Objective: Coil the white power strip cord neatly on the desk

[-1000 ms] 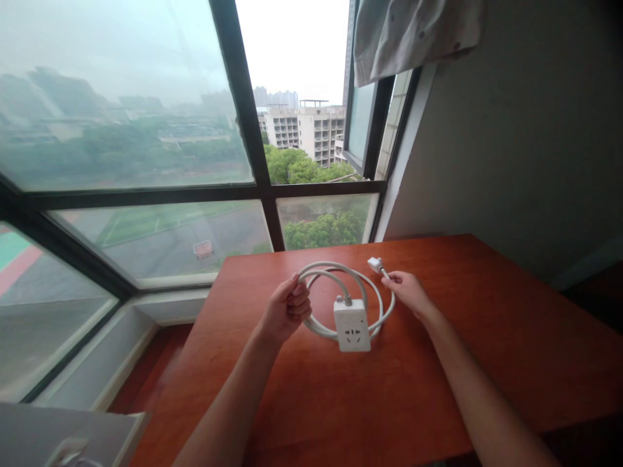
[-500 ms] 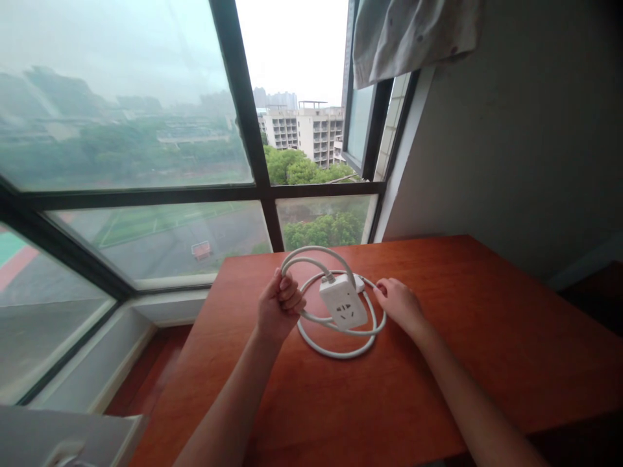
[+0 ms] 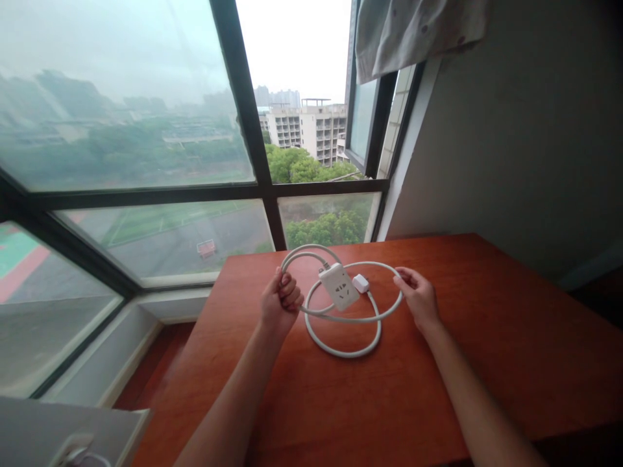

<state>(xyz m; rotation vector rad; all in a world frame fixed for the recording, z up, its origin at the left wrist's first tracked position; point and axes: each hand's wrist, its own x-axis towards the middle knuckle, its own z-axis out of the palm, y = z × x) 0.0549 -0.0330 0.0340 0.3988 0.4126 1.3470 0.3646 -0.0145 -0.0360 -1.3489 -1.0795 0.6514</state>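
Observation:
A white power strip (image 3: 339, 286) with a looped white cable (image 3: 343, 351) is over a reddish wooden table (image 3: 413, 389). My left hand (image 3: 281, 303) is closed in a fist round the cable at the left, holding the socket block tilted above the tabletop. My right hand (image 3: 418, 298) pinches the loop of cable at its right side. The small white plug (image 3: 361, 283) lies inside the loops, just right of the socket block. One loop rests on the table in front of the block.
The table stands in a corner against a grey wall (image 3: 525, 130) on the right and a large dark-framed window (image 3: 253, 162) ahead. A cloth (image 3: 413, 32) hangs at the top of the window. A white object (image 3: 73, 447) sits at the bottom left.
My left hand lifted the socket block off the table and tilted it. My right hand left the plug end, and now grips the cable loop farther right, spreading the coil.

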